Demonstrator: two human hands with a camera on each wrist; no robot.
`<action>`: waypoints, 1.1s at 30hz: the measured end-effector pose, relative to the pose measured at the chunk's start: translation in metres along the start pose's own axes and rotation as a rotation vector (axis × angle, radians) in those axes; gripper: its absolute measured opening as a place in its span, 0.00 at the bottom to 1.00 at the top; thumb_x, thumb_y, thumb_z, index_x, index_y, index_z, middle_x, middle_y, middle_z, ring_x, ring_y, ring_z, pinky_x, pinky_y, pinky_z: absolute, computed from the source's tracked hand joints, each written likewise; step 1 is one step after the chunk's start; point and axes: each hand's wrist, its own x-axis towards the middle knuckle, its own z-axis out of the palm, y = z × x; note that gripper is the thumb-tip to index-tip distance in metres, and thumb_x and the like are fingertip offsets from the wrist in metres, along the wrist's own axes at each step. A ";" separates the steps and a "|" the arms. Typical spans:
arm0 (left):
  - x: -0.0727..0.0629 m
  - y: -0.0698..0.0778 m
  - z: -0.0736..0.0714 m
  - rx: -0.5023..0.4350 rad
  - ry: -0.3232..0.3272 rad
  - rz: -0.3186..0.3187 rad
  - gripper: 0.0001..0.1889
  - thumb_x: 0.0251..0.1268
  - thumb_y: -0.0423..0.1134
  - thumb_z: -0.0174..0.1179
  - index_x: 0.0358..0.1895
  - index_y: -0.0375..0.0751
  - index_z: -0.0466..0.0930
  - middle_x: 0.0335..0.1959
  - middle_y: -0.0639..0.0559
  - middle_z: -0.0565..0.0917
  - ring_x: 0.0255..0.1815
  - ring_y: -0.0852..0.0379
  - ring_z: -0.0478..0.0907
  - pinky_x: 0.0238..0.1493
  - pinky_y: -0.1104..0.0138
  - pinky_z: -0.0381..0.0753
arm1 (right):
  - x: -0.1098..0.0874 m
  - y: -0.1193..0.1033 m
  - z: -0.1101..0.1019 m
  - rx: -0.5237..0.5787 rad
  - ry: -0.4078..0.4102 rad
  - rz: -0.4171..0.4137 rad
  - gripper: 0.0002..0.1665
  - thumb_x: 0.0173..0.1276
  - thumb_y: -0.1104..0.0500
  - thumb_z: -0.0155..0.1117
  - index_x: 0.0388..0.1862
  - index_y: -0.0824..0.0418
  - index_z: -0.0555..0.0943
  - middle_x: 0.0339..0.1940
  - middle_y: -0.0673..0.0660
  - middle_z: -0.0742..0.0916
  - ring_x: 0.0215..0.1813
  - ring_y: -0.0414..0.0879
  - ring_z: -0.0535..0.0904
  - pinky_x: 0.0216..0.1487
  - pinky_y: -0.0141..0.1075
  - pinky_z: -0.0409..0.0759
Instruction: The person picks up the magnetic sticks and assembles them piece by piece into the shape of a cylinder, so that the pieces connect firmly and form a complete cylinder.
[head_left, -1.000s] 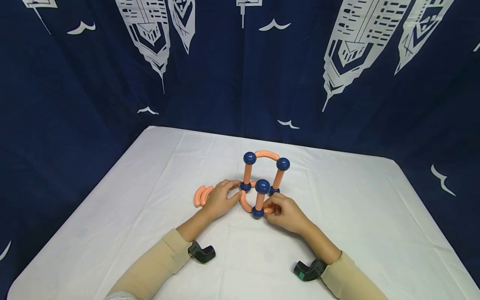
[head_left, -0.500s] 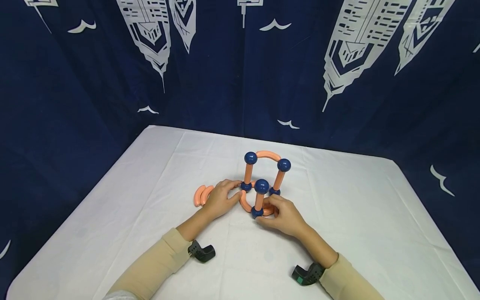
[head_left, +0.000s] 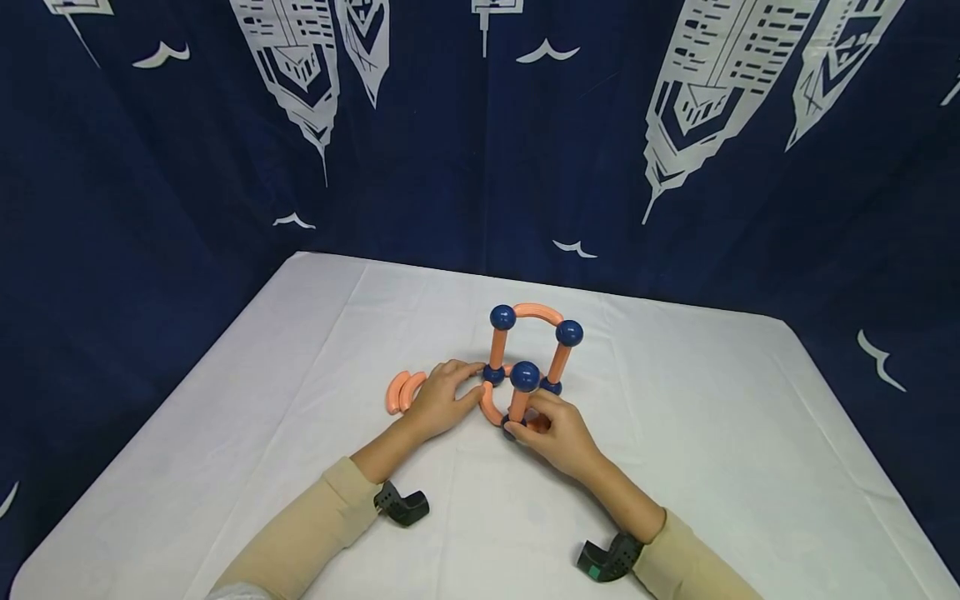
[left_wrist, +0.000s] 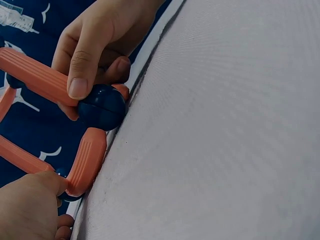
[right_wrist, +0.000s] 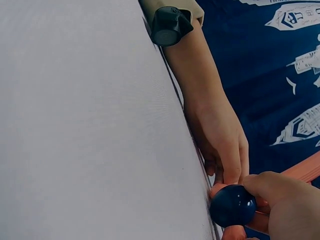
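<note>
A toy frame of orange magnetic sticks and blue balls stands on the table. Its front upright stick (head_left: 520,406) carries a blue ball (head_left: 525,377) on top. Two back uprights bear balls joined by an arched stick (head_left: 538,311). My right hand (head_left: 564,437) pinches the base of the front upright, thumb just above the lower ball (left_wrist: 102,107). A curved stick (left_wrist: 87,162) links that ball to the left corner. There, my left hand (head_left: 444,400) holds the frame, thumb at the curved stick's end and fingers by the corner ball (head_left: 493,373). My right fingers partly hide another curved stick.
Two loose curved orange sticks (head_left: 397,392) lie left of my left hand. White cloth covers the table (head_left: 675,417). A dark blue curtain (head_left: 420,167) with white prints hangs behind. Black wrist cameras (head_left: 401,504) sit on both sleeves.
My right hand has shifted left and nearer, from the curved stick on the right to the base of the front upright. The frame has moved very slightly; my left hand stays in place.
</note>
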 end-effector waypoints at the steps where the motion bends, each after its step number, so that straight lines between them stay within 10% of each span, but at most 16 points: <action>1: 0.000 0.000 0.000 -0.002 -0.001 -0.003 0.22 0.68 0.45 0.59 0.63 0.42 0.77 0.54 0.42 0.79 0.55 0.45 0.74 0.53 0.52 0.74 | 0.000 0.000 0.000 0.002 0.000 0.003 0.11 0.54 0.64 0.76 0.34 0.58 0.82 0.40 0.52 0.85 0.25 0.42 0.74 0.25 0.31 0.74; 33: 0.002 0.009 -0.006 -0.018 0.071 -0.024 0.15 0.67 0.39 0.60 0.54 0.38 0.81 0.47 0.46 0.81 0.49 0.50 0.78 0.50 0.57 0.77 | -0.002 0.002 0.000 -0.001 0.001 0.049 0.11 0.54 0.61 0.77 0.33 0.57 0.82 0.36 0.48 0.83 0.25 0.41 0.72 0.25 0.30 0.73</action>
